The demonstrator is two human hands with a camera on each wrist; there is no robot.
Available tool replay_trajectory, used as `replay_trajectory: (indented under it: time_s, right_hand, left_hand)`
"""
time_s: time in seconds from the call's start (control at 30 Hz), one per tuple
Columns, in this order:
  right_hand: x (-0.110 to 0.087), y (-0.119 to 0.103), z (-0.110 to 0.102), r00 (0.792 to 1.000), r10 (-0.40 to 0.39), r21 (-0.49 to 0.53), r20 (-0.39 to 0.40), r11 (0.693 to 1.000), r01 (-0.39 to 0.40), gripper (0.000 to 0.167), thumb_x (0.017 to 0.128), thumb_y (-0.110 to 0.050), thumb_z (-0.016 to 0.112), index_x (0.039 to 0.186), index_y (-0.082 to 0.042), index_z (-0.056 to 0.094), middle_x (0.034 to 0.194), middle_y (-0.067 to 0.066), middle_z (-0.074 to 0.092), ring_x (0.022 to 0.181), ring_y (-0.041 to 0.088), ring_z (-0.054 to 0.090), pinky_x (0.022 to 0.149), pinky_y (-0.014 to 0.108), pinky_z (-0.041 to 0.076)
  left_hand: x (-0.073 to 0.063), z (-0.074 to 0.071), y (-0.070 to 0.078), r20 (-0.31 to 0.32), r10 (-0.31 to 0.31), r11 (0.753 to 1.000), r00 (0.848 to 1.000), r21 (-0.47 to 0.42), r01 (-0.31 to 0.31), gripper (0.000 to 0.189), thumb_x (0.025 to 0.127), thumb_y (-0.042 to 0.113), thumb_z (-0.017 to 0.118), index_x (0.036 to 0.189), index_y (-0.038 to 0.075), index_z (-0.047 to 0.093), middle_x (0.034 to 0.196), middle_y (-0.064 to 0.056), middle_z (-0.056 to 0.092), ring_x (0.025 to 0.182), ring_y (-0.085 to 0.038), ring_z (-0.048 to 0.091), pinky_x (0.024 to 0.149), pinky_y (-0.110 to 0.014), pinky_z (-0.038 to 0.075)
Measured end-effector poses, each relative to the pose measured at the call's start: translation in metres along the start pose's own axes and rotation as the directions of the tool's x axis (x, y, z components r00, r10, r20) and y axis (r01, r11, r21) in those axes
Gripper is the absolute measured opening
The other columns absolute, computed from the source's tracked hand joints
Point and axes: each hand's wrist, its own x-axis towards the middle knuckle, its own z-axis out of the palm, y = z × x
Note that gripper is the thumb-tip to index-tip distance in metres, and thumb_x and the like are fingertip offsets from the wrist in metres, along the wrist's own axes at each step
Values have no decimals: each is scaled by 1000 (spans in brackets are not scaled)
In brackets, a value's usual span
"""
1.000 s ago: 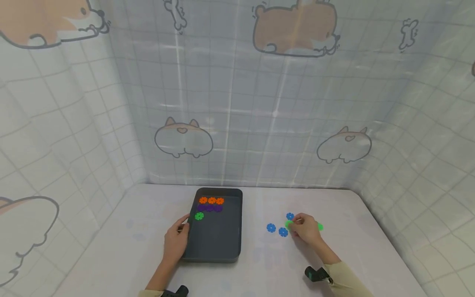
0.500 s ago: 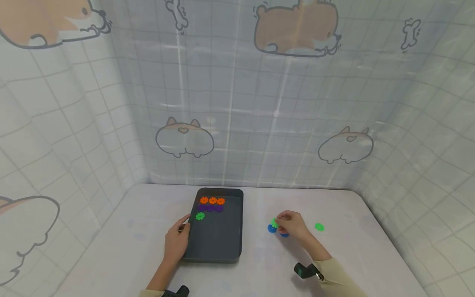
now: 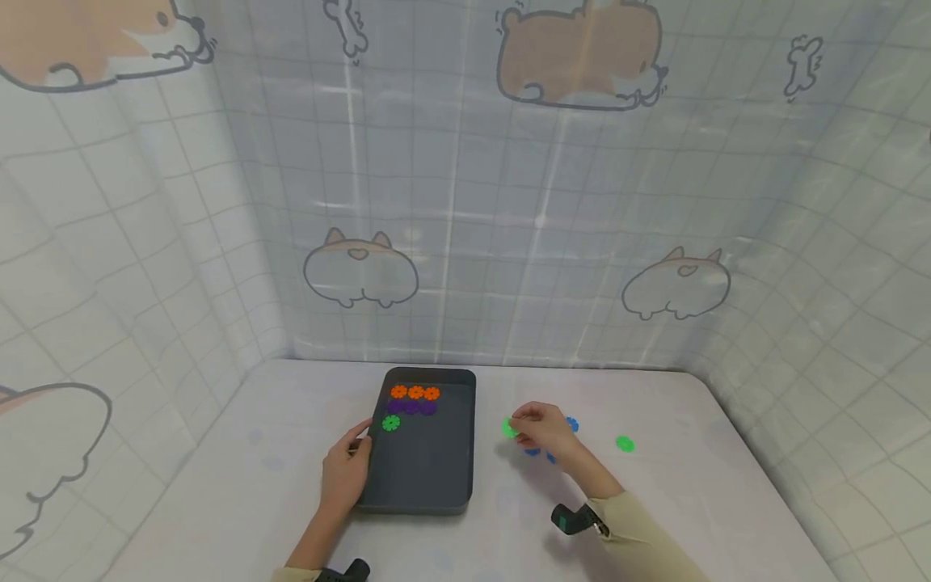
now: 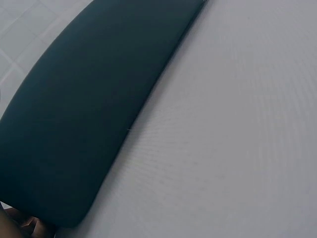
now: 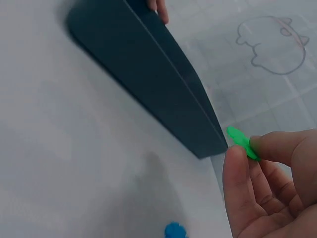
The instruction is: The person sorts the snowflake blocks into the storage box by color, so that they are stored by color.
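Note:
In the head view, my right hand (image 3: 547,430) pinches a green flower-shaped disc (image 3: 509,428) between thumb and fingertips, raised over the table to the right of the dark tray (image 3: 418,477). The right wrist view shows that green disc (image 5: 241,142) tilted edge-on in the fingers. My left hand (image 3: 346,469) grips the tray's left rim. Inside the tray lie a row of orange discs (image 3: 415,393), a row of purple discs (image 3: 412,408) beneath it, and one green disc (image 3: 390,423) at the left below those.
Several blue discs (image 3: 572,424) lie on the white table, partly hidden under my right hand. Farther right rests another green disc (image 3: 625,444). Patterned curtain walls (image 3: 465,202) enclose the table at the back and sides.
The right hand has lifted the green disc and carried it left, past the blue discs toward the tray. My left hand and the tray have stayed in place.

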Motion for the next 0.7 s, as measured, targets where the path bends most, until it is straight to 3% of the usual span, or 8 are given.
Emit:
replay_trajectory:
  time_s: [0.33, 0.7]
  right_hand:
    - [9, -16, 31, 995, -46, 16, 91, 999, 45, 17, 89, -10, 70, 97, 3, 65, 87, 16, 67, 65, 18, 65, 65, 37, 56]
    - [14, -33, 61, 986, -80, 35, 148, 997, 75, 18, 88, -11, 72, 97, 3, 67, 79, 8, 67, 62, 14, 64, 62, 32, 55]
  left_hand:
    - [0, 1, -2, -1, -1, 1000, 1000, 3, 1, 35, 100, 16, 50, 133, 12, 60, 105, -17, 67, 86, -26, 62, 70, -36, 47]
    - [2, 1, -3, 5, 6, 1000, 1000, -5, -6, 35, 100, 16, 50, 133, 12, 60, 106, -17, 67, 87, -25, 61, 70, -36, 47]
